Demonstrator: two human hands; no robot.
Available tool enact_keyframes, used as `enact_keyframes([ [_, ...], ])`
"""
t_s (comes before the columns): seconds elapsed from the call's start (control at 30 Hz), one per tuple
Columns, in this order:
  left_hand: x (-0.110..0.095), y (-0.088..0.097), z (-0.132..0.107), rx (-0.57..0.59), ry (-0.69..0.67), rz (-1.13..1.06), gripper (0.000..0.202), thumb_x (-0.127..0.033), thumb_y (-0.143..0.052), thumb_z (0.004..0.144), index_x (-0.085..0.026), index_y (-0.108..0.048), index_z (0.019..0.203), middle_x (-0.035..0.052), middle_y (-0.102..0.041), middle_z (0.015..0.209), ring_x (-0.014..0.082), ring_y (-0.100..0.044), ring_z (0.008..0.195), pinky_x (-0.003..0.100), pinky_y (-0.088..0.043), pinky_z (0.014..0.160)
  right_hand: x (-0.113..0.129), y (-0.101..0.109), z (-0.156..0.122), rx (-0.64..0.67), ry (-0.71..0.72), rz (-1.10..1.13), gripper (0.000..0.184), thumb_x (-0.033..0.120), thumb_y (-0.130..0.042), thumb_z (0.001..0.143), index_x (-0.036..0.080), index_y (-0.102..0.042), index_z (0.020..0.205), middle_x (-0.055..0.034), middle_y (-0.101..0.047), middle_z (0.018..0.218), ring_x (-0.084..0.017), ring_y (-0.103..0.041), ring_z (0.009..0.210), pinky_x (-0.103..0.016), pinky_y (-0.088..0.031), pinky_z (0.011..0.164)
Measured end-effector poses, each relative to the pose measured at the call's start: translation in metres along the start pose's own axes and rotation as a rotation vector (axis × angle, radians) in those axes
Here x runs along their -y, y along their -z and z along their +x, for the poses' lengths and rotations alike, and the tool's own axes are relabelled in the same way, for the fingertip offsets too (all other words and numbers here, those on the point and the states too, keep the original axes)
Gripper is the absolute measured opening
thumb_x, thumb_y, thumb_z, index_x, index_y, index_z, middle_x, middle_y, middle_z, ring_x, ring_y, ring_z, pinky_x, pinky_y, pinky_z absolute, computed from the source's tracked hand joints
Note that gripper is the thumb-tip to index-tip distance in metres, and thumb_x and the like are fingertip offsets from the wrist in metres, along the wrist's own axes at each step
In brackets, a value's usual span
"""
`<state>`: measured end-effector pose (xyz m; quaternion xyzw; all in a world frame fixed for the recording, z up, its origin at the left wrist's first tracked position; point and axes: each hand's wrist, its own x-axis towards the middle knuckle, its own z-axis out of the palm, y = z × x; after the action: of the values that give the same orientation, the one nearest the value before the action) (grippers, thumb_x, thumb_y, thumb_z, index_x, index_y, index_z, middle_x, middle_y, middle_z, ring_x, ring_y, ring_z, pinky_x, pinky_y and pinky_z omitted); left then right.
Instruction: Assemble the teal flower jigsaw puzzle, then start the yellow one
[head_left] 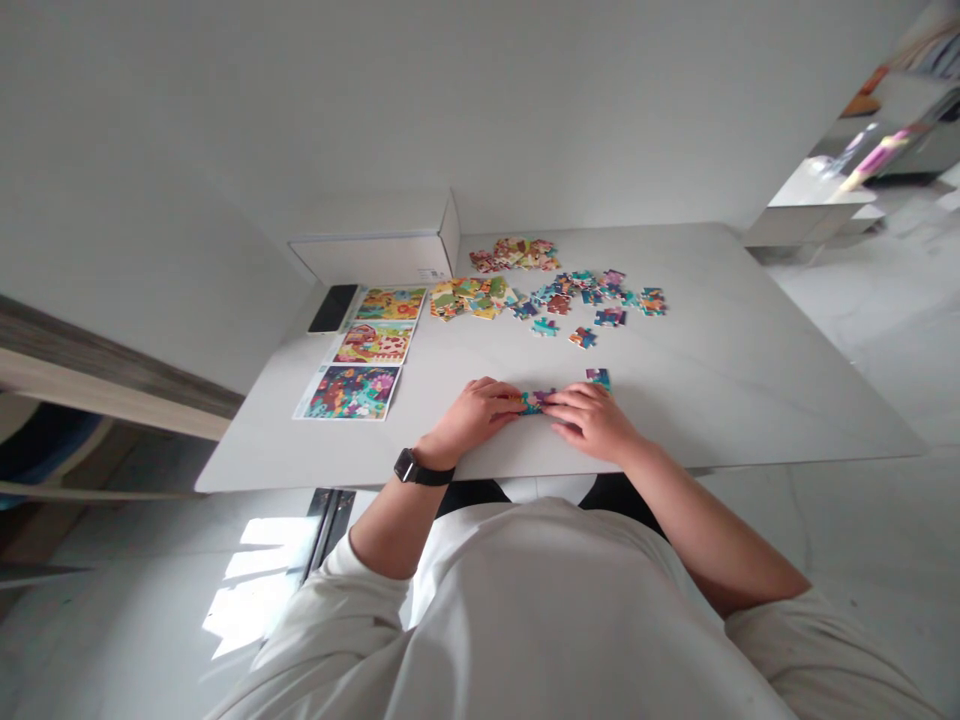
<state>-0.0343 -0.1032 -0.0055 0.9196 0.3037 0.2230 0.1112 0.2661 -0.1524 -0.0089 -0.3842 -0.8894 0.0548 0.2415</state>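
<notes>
Near the table's front edge, my left hand [480,412] has its fingers curled on the left end of a short row of joined jigsaw puzzle pieces [534,402]. From the other side, my right hand [596,422] grips the same row, its fingers covering the right part. The row is teal and purple, with a little orange by my left fingertips. Just beyond my right knuckles a dark blue and teal puzzle piece [598,376] shows; whether it joins the row is hidden under the hand.
Loose teal and purple pieces [589,285] are scattered beyond my hands. Yellow-green pieces [472,297] and another pile [525,253] lie farther back. To the left are three picture sheets [375,342], a dark phone [334,308] and a white box [375,258] by the wall.
</notes>
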Motion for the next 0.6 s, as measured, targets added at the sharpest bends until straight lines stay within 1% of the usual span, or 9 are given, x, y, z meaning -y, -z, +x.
enact_keyframes([
  [0.2, -0.0030, -0.0003, -0.0007, -0.022, -0.018, -0.015, 0.026, -0.031, -0.069, 0.108, -0.033, -0.084, 0.129, 0.0060, -0.080, 0.129, 0.0241, -0.071, 0.115, 0.041, -0.055, 0.106, -0.0003, 0.0002, 0.0002, 0.021, 0.008, 0.008, 0.034, 0.027, -0.070, 0.104, 0.031, -0.081, 0.136, -0.0071, -0.079, 0.137, -0.032, -0.065, 0.125, -0.054, -0.052, 0.112],
  [0.33, -0.0056, 0.0001, 0.0001, -0.022, -0.004, -0.051, 0.025, -0.028, -0.072, 0.106, -0.032, -0.085, 0.128, 0.0069, -0.080, 0.127, 0.0241, -0.071, 0.114, 0.041, -0.057, 0.106, -0.0006, -0.0005, 0.0004, 0.027, 0.030, 0.022, 0.033, 0.027, -0.071, 0.102, 0.031, -0.082, 0.133, -0.0070, -0.079, 0.134, -0.032, -0.065, 0.124, -0.054, -0.053, 0.110],
  [0.5, -0.0063, -0.0004, -0.0003, -0.033, -0.020, -0.120, 0.028, -0.025, -0.071, 0.107, -0.031, -0.083, 0.132, 0.0080, -0.080, 0.130, 0.0243, -0.073, 0.120, 0.041, -0.058, 0.110, -0.0003, -0.0003, 0.0010, 0.015, 0.014, 0.027, 0.034, 0.024, -0.072, 0.101, 0.030, -0.082, 0.133, -0.0074, -0.079, 0.135, -0.031, -0.066, 0.124, -0.054, -0.053, 0.111],
  [0.6, -0.0055, -0.0013, -0.0022, -0.049, 0.005, -0.154, 0.031, -0.025, -0.068, 0.108, -0.031, -0.081, 0.136, 0.0080, -0.079, 0.133, 0.0234, -0.073, 0.122, 0.039, -0.060, 0.110, -0.0001, 0.0006, 0.0010, 0.018, 0.014, 0.033, 0.034, 0.024, -0.072, 0.101, 0.030, -0.082, 0.133, -0.0073, -0.080, 0.135, -0.031, -0.066, 0.122, -0.054, -0.053, 0.111],
])
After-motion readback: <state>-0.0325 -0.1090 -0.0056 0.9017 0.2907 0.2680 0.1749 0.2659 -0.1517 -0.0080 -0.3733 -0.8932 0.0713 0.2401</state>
